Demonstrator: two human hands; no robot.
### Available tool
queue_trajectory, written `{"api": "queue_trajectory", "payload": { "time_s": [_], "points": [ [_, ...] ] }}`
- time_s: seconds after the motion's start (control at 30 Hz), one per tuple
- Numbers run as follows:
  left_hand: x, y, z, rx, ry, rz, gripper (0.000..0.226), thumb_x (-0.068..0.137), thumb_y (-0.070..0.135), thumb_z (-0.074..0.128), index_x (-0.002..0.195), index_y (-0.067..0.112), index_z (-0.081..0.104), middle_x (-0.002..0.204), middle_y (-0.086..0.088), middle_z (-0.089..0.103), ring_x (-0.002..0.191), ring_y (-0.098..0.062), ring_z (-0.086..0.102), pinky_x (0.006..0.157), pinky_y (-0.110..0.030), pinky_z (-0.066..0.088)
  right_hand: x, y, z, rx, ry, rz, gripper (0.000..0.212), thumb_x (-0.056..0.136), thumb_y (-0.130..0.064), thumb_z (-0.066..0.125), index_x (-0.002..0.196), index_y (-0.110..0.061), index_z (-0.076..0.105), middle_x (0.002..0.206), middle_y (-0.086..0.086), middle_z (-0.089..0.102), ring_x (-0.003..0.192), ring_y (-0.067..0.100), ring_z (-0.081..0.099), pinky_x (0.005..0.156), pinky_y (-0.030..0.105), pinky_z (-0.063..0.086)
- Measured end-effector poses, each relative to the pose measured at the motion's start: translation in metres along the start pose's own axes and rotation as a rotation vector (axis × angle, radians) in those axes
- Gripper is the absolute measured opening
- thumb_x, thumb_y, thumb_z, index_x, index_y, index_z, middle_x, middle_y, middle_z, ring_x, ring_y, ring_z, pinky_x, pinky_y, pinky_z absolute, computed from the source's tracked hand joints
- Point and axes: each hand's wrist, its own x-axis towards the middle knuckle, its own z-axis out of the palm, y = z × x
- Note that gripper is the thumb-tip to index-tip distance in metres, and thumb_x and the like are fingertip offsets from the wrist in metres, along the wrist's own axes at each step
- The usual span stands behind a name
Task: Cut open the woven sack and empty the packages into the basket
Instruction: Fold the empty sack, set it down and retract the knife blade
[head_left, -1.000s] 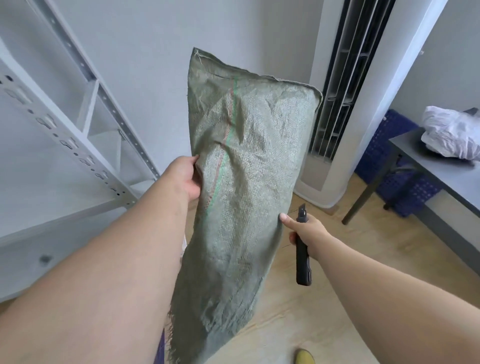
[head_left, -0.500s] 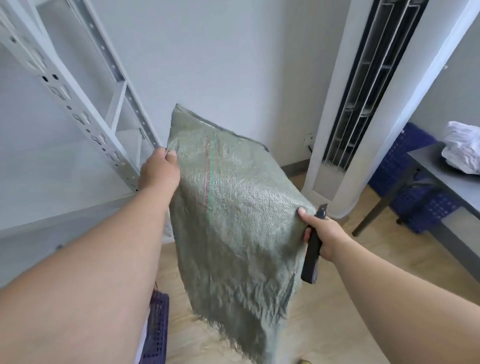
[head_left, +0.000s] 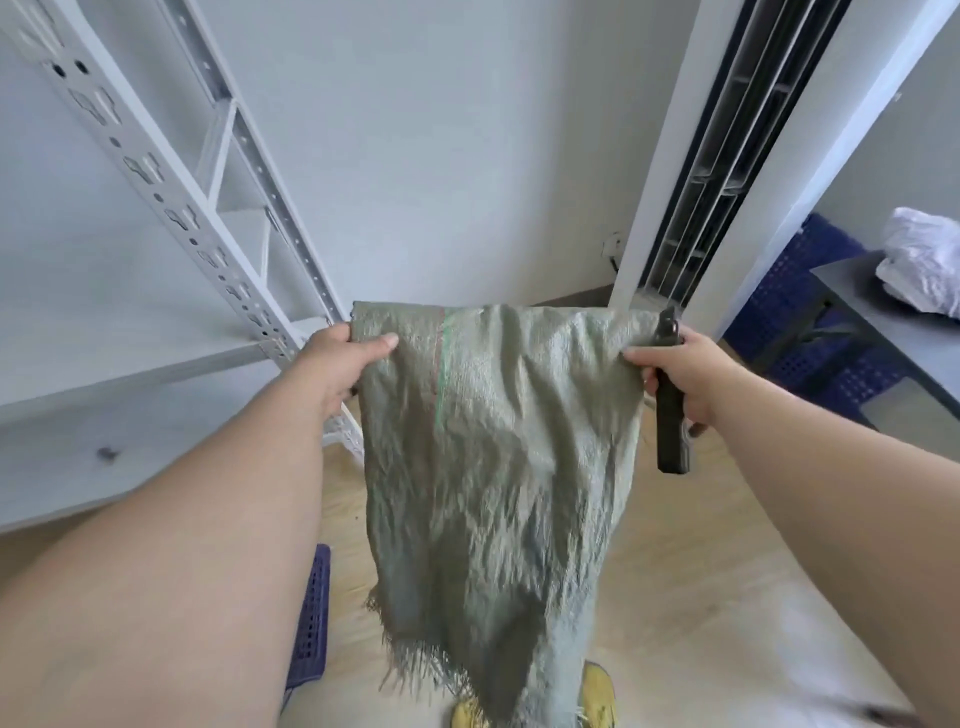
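hanging lower now, sack (head_left: 493, 441) spread level between both hands.

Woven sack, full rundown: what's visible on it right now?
The woven sack is grey-green plastic weave, creased, with a thin red and green stripe running down near its left side. It hangs limp and flat, with no bulge showing. The top edge is stretched level between the left hand, which pinches the left corner, and the right hand, which pinches the right corner while also gripping a black utility knife. The bottom edge is frayed into loose threads and hangs above the floor.
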Motion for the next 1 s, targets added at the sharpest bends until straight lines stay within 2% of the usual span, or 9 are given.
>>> {"api": "queue_trajectory", "payload": {
  "time_s": [0.1,0.2,0.3,0.43,0.57,0.73,0.83,0.93,1.0],
  "points": [
    [0.002,-0.011,-0.001,0.023,0.118,-0.028,0.062,0.071,0.035,0.081,0.123,0.010,0.058,0.118,-0.010,0.066,0.109,-0.029,0.062,0.100,-0.045,0.044,-0.001,0.010,-0.005,-0.147,0.004,0.141,0.024,0.076,-0.013,0.080,0.085,-0.010,0.058,0.065,0.006,0.056,0.055,0.013,0.048,0.059,0.026,0.044],
    [0.002,-0.012,-0.001,-0.084,0.179,0.000,0.054,0.071,0.038,0.081,0.115,0.011,0.064,0.113,-0.008,0.069,0.103,-0.025,0.066,0.099,-0.040,0.046,0.000,0.021,-0.002,-0.146,0.073,0.110,0.024,0.080,-0.015,0.077,0.098,-0.009,0.061,0.069,0.007,0.059,0.057,0.015,0.050,0.063,0.028,0.047],
    [0.017,-0.025,-0.005,0.007,0.121,0.017,0.090,0.048,0.054,0.083,0.124,0.013,0.059,0.125,-0.010,0.065,0.113,-0.028,0.062,0.102,-0.049,0.045,0.004,0.017,0.001,0.028,0.085,0.054,0.027,0.082,-0.017,0.076,0.104,-0.013,0.061,0.072,0.005,0.061,0.056,0.012,0.054,0.061,0.026,0.048],
    [0.000,-0.011,0.001,-0.048,0.241,0.057,0.025,0.077,0.033,0.077,0.094,0.017,0.066,0.108,-0.005,0.070,0.098,-0.022,0.066,0.095,-0.036,0.050,0.004,0.019,0.009,-0.067,0.129,0.044,0.025,0.079,-0.013,0.078,0.097,-0.009,0.061,0.067,0.006,0.060,0.052,0.013,0.053,0.057,0.025,0.048],
    [-0.003,-0.017,-0.003,0.285,0.196,0.054,0.038,0.076,0.029,0.080,0.107,0.011,0.067,0.107,-0.006,0.069,0.099,-0.023,0.064,0.094,-0.033,0.048,0.001,0.019,0.009,-0.060,0.106,0.068,0.027,0.081,-0.010,0.076,0.103,-0.012,0.060,0.074,0.008,0.062,0.053,0.012,0.054,0.054,0.024,0.048],
    [-0.008,-0.010,-0.003,0.156,0.407,0.160,0.034,0.081,0.027,0.075,0.107,0.007,0.067,0.108,-0.009,0.069,0.098,-0.025,0.065,0.093,-0.036,0.049,0.003,0.014,0.003,0.005,0.248,-0.001,0.051,0.077,-0.013,0.080,0.121,-0.017,0.055,0.095,0.008,0.065,0.059,0.010,0.057,0.059,0.025,0.054],
    [-0.011,0.004,0.001,0.164,0.455,0.234,0.016,0.083,0.027,0.073,0.085,0.015,0.063,0.095,-0.007,0.065,0.089,-0.025,0.062,0.085,-0.034,0.048,0.000,0.008,0.002,0.036,0.296,-0.047,0.059,0.078,-0.016,0.080,0.127,-0.019,0.048,0.104,0.010,0.063,0.061,0.010,0.056,0.059,0.024,0.053],
    [-0.008,0.013,0.002,0.060,0.413,0.169,0.032,0.084,0.027,0.073,0.109,0.011,0.063,0.107,-0.004,0.064,0.085,-0.020,0.063,0.089,-0.034,0.053,-0.006,0.007,0.002,-0.034,0.161,-0.058,0.059,0.079,-0.011,0.077,0.129,-0.021,0.048,0.101,0.008,0.059,0.064,0.012,0.051,0.068,0.028,0.051],
    [-0.011,0.019,0.006,-0.156,0.341,0.163,0.035,0.088,0.024,0.069,0.118,0.009,0.060,0.108,-0.002,0.062,0.074,-0.011,0.060,0.076,-0.025,0.056,-0.008,0.010,0.003,-0.040,0.141,-0.096,0.065,0.079,-0.008,0.077,0.134,-0.023,0.046,0.100,0.005,0.058,0.064,0.012,0.051,0.067,0.028,0.051]
  ]
}}
